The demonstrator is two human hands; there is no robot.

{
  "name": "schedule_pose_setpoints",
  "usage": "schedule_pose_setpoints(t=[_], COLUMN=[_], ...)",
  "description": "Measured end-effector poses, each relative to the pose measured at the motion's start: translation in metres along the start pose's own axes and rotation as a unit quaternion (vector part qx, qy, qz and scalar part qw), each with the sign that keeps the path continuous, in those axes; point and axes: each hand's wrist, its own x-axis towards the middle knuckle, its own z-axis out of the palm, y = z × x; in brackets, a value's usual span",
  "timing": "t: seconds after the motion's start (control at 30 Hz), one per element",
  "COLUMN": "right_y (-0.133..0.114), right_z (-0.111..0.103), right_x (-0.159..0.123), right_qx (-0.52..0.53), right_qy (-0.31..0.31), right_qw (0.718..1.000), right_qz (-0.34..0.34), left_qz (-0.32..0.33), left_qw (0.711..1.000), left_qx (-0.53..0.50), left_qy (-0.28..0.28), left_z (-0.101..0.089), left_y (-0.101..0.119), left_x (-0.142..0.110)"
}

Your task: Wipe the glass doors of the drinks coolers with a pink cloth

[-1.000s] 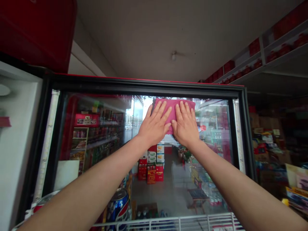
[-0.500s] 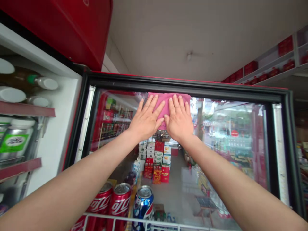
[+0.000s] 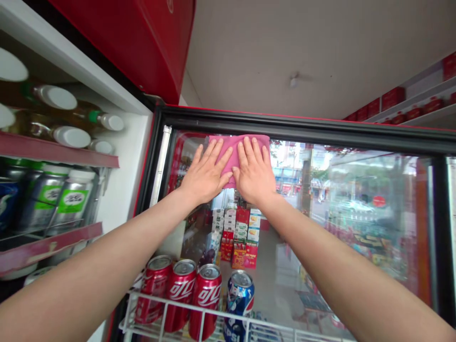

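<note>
A folded pink cloth lies flat against the glass of an open fridge door, near its top edge. My left hand presses on the cloth's left part with fingers stretched out. My right hand presses beside it on the right part, fingers also flat and spread. Both palms sit just below the cloth on the glass. The door's black frame runs right above the cloth.
A white wire rack on the door holds three red cola cans and a blue can. The fridge interior at left has shelves of bottles and cans. Shop aisle and stacked cartons show through the glass.
Both hands and the cloth have slid left along the top of the glass, towards the door's hinge side. My view has turned left, bringing the fridge shelves and cola cans into sight.
</note>
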Motion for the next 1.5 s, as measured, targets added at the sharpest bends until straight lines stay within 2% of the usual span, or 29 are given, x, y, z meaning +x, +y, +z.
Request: schedule_pose_setpoints(t=[0.13, 0.27, 0.37, 0.5, 0.7, 0.93, 1.23, 1.5], right_y=[-0.028, -0.051, -0.062, -0.067, -0.053, -0.017, 0.039, 0.087], right_z=[0.013, 0.020, 0.023, 0.022, 0.015, 0.006, -0.014, -0.029], right_x=[0.012, 0.019, 0.016, 0.000, -0.030, -0.074, -0.121, -0.149], right_qx=[0.048, 0.058, 0.057, 0.032, 0.013, 0.019, 0.010, -0.030], right_qy=[0.028, 0.017, 0.004, -0.011, -0.040, -0.041, -0.044, -0.041], right_qw=[0.998, 0.998, 0.998, 0.998, 0.997, 0.997, 0.998, 0.998], right_qz=[-0.018, -0.024, -0.028, -0.049, -0.067, -0.064, -0.042, -0.031], left_qz=[-0.018, -0.026, -0.030, -0.042, -0.036, -0.008, 0.012, 0.027], left_qw=[1.000, 0.999, 0.999, 0.999, 0.999, 1.000, 1.000, 0.999], left_qx=[0.009, 0.012, 0.007, 0.010, 0.010, -0.005, -0.005, -0.014], left_qy=[-0.016, -0.025, -0.018, -0.009, 0.006, 0.012, -0.025, -0.011], left_z=[-0.004, -0.008, -0.005, 0.005, 0.013, 0.020, 0.024, 0.031], left_y=[-0.027, -0.046, -0.050, -0.042, -0.011, 0.039, 0.108, 0.158], left_x=[-0.015, -0.030, -0.044, -0.065, -0.081, -0.079, -0.059, -0.036])
